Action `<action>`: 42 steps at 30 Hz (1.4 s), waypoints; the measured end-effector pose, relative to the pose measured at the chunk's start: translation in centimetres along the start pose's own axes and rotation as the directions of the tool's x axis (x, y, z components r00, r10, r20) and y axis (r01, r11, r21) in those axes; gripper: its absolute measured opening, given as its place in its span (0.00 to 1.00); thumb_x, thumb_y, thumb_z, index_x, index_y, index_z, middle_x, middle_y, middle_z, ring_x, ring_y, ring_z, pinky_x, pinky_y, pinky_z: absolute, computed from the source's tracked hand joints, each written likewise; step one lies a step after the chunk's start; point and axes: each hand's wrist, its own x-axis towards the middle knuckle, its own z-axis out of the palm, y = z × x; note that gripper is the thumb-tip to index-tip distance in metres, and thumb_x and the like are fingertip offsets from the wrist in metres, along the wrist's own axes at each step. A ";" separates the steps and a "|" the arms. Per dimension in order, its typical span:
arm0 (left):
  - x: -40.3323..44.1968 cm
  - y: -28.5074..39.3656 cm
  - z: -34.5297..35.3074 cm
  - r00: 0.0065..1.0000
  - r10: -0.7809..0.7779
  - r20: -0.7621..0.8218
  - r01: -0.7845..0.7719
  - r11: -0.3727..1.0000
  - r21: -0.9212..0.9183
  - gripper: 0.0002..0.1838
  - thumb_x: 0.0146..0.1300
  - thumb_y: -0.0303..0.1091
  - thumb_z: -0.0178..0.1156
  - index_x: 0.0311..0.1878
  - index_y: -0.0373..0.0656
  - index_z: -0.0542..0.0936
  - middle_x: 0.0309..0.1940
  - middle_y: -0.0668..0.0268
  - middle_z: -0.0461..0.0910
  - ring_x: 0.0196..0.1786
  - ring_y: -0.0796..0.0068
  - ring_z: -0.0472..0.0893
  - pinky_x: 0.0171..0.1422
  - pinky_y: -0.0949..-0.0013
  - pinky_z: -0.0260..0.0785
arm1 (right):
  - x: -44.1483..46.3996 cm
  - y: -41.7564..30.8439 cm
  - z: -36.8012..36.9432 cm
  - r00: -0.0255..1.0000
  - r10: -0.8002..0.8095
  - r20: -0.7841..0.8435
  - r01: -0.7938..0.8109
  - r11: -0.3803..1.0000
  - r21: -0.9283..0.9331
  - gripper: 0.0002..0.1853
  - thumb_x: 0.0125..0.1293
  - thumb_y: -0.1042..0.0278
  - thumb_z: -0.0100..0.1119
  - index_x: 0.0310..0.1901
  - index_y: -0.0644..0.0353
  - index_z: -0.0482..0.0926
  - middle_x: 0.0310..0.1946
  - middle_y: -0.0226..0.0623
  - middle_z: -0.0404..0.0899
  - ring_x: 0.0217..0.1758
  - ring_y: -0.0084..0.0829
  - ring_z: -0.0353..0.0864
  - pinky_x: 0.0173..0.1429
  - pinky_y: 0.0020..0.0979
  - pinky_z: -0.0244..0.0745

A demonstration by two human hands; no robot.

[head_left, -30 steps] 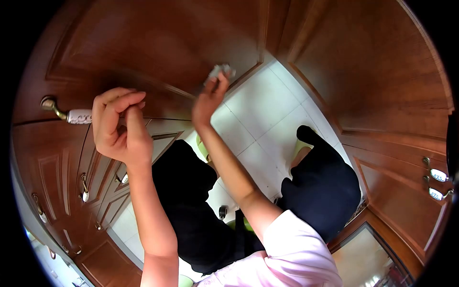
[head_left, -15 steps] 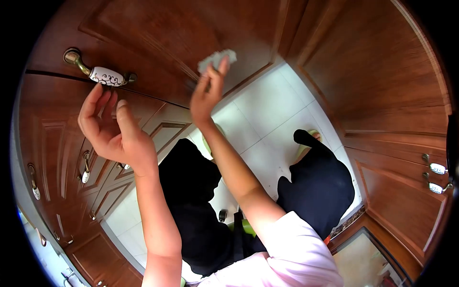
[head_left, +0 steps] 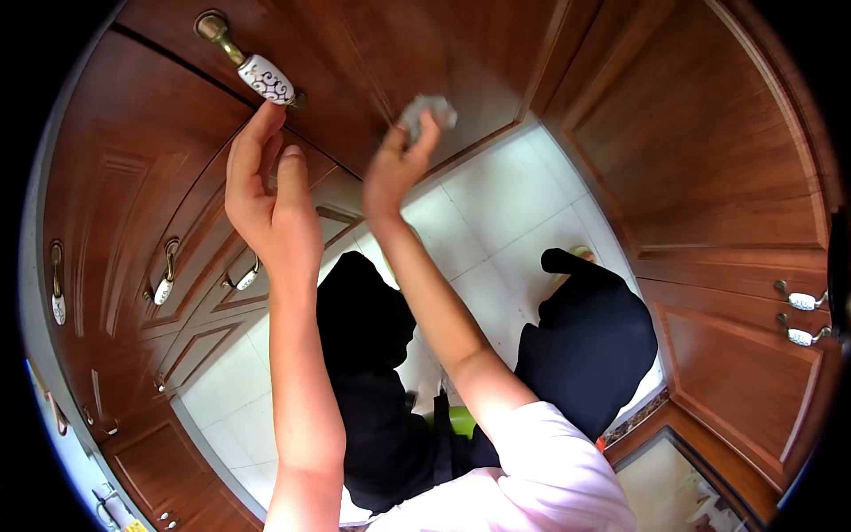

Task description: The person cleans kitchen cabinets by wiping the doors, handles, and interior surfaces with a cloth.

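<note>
My right hand (head_left: 396,173) pinches a crumpled pale grey cloth (head_left: 432,115) against the brown wooden cabinet door (head_left: 355,62); hand and cloth are a little blurred. My left hand (head_left: 270,191) is raised beside the door's edge. Its fingers are bent, with the thumb standing apart. The index fingertip meets the lower end of the handle (head_left: 266,78), a white patterned grip on brass mounts. Nothing shows between the thumb and fingers, though the other fingertips are partly hidden.
More brown cabinets with handles (head_left: 165,291) line the left. A tall panelled cabinet (head_left: 700,151) with two handles stands right. White floor tiles (head_left: 496,213) lie below, around my black-clad legs (head_left: 585,346). A green thing (head_left: 461,421) sits between them. A glass-topped framed surface (head_left: 674,479) is lower right.
The handle and my left hand have shifted right and up in view, the fingertip staying at the handle. My right hand has moved the cloth slightly right across the door. The view has shifted slightly.
</note>
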 end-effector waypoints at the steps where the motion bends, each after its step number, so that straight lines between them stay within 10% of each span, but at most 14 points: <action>1: -0.1 0.1 -0.1 1.000 -0.008 0.006 0.008 1.000 -0.009 0.25 0.63 0.17 0.50 0.63 0.34 0.79 0.60 0.56 0.78 0.64 0.66 0.77 0.73 0.64 0.66 | -0.2 -2.8 1.0 0.991 -0.110 0.077 0.108 0.993 0.040 0.22 0.75 0.76 0.48 0.69 0.62 0.66 0.81 0.49 0.50 0.83 0.43 0.50 0.80 0.38 0.51; 6: -0.3 1.1 -0.3 0.997 -0.080 0.023 0.081 0.996 -0.028 0.24 0.64 0.18 0.51 0.64 0.34 0.79 0.61 0.56 0.78 0.64 0.66 0.78 0.71 0.65 0.67 | 0.2 -10.0 4.5 0.793 -0.552 0.259 0.543 0.832 0.110 0.22 0.69 0.83 0.49 0.64 0.60 0.76 0.79 0.54 0.54 0.82 0.62 0.47 0.82 0.54 0.48; 13: -0.3 0.2 -0.2 1.000 0.002 0.024 -0.001 1.000 -0.019 0.24 0.64 0.18 0.52 0.64 0.34 0.78 0.59 0.57 0.79 0.63 0.66 0.78 0.69 0.66 0.68 | 1.0 -1.4 0.6 0.763 -0.596 0.250 0.625 0.779 -0.048 0.16 0.71 0.83 0.54 0.57 0.62 0.79 0.76 0.56 0.59 0.80 0.59 0.56 0.82 0.51 0.48; 21: 0.0 0.3 0.3 0.999 0.007 0.044 -0.007 1.000 -0.001 0.22 0.69 0.18 0.51 0.67 0.31 0.74 0.61 0.54 0.78 0.66 0.65 0.77 0.73 0.61 0.68 | -3.1 16.1 -6.8 0.994 -0.108 -0.029 0.095 0.954 -0.284 0.13 0.67 0.84 0.54 0.51 0.61 0.75 0.73 0.51 0.67 0.74 0.50 0.69 0.72 0.37 0.66; 24: 0.0 0.1 0.3 0.999 0.023 0.027 -0.023 1.000 -0.012 0.23 0.65 0.17 0.53 0.64 0.33 0.77 0.59 0.56 0.79 0.63 0.66 0.79 0.69 0.64 0.71 | -3.2 22.3 -8.0 0.918 0.350 -0.188 -0.380 0.912 -0.156 0.13 0.67 0.81 0.55 0.52 0.61 0.73 0.63 0.43 0.75 0.64 0.42 0.75 0.66 0.34 0.70; 30: 0.4 -0.1 -0.1 0.999 0.025 0.036 -0.024 0.999 -0.034 0.24 0.62 0.17 0.52 0.62 0.35 0.80 0.57 0.57 0.79 0.60 0.67 0.80 0.66 0.66 0.72 | -2.5 15.4 -4.2 0.829 0.547 -0.117 -0.544 0.837 0.057 0.17 0.68 0.77 0.56 0.57 0.60 0.71 0.58 0.40 0.74 0.62 0.36 0.72 0.68 0.33 0.65; 36: 0.0 0.2 -0.7 1.000 -0.012 0.015 0.012 1.000 -0.002 0.22 0.63 0.15 0.49 0.59 0.34 0.82 0.56 0.58 0.81 0.60 0.68 0.80 0.66 0.67 0.72 | -3.9 -9.1 1.0 0.932 0.148 0.331 -0.199 0.972 0.126 0.21 0.74 0.78 0.48 0.67 0.59 0.67 0.67 0.44 0.67 0.69 0.34 0.66 0.73 0.33 0.60; 42: 0.4 -0.1 -2.6 0.981 -0.139 -0.135 0.127 0.987 -0.098 0.19 0.63 0.15 0.51 0.54 0.34 0.85 0.53 0.60 0.84 0.55 0.72 0.82 0.62 0.69 0.74 | -3.1 -10.5 3.6 0.854 -0.398 0.336 0.357 0.917 0.178 0.11 0.75 0.78 0.48 0.56 0.65 0.73 0.76 0.58 0.60 0.81 0.59 0.54 0.79 0.49 0.55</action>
